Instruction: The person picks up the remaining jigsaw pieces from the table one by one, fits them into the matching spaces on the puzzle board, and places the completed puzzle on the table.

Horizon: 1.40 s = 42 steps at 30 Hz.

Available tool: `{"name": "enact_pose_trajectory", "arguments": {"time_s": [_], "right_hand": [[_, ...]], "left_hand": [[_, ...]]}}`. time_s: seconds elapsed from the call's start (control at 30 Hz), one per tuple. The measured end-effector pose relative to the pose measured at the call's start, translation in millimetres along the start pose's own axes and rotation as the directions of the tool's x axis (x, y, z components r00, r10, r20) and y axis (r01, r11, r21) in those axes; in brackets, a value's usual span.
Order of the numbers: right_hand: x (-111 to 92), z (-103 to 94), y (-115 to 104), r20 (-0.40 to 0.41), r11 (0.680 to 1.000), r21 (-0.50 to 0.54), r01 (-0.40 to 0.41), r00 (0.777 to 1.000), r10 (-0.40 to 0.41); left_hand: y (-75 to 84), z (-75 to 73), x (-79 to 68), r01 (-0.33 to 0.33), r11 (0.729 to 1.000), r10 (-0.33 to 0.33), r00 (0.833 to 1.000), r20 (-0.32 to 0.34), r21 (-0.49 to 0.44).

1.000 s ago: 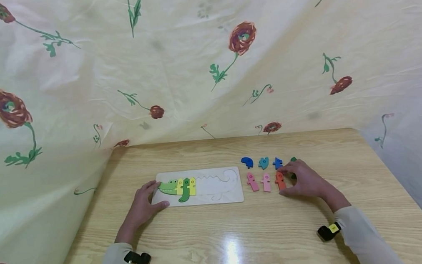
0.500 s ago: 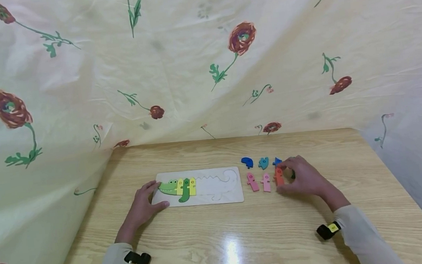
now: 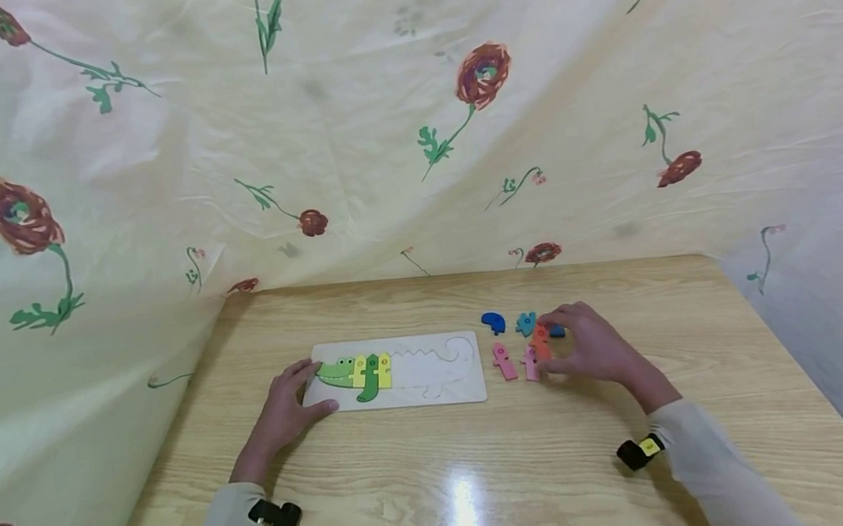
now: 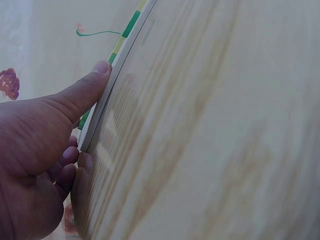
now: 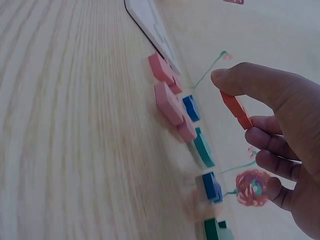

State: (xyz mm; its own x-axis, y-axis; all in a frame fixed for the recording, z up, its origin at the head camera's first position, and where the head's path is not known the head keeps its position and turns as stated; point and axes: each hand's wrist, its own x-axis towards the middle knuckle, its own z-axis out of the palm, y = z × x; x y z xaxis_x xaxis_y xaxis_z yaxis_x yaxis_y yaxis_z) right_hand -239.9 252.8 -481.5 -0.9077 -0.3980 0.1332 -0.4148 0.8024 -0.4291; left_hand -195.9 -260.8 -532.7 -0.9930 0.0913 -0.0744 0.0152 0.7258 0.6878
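A pale crocodile puzzle board (image 3: 433, 394) lies on the table with a green head piece (image 3: 337, 376) and yellow and green body pieces (image 3: 373, 374) at its left part. My left hand (image 3: 287, 404) holds the board's left end, thumb at the near edge, fingers at the far corner; in the left wrist view the thumb (image 4: 90, 85) presses the board's edge. My right hand (image 3: 590, 347) pinches an orange puzzle piece (image 3: 540, 342) between thumb and fingers. In the right wrist view this orange piece (image 5: 235, 109) is clear of the table.
Two pink pieces (image 3: 504, 363) lie right of the board. Behind them are a dark blue piece (image 3: 494, 323), a teal piece (image 3: 525, 324) and a blue piece (image 3: 557, 331). A green piece (image 5: 212, 230) shows in the right wrist view. Flowered cloth (image 3: 380, 133) hangs behind the table.
My right hand has lifted the orange piece off the table and carried it left, near the pink pieces. The left hand and the board have stayed still.
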Motion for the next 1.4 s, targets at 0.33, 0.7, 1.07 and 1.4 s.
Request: {"name": "enact_pose_trajectory", "arguments": {"time_s": [0.33, 0.7, 1.07, 1.4], "right_hand": [[14, 3.4, -19, -0.004, 0.998, 0.048, 0.045, 0.999, -0.044], [32, 10.2, -39, -0.014, 0.995, 0.051, 0.088, 0.996, -0.088], [50, 17.9, -64, 0.019, 0.995, 0.054, 0.085, 0.996, -0.086], [64, 28.3, -79, 0.029, 0.995, 0.052, 0.088, 0.996, -0.09]], "left_hand": [[-0.2, -0.1, -0.3, 0.006, 1.0, -0.006, 1.0, 0.002, -0.005], [0.1, -0.2, 0.3, 0.004, 1.0, -0.004, 1.0, 0.001, -0.006], [-1.7, 1.0, -0.3, -0.004, 1.0, 0.003, 1.0, -0.006, -0.012], [-2.7, 1.0, 0.0, -0.023, 1.0, 0.023, 1.0, -0.013, -0.009]]}}
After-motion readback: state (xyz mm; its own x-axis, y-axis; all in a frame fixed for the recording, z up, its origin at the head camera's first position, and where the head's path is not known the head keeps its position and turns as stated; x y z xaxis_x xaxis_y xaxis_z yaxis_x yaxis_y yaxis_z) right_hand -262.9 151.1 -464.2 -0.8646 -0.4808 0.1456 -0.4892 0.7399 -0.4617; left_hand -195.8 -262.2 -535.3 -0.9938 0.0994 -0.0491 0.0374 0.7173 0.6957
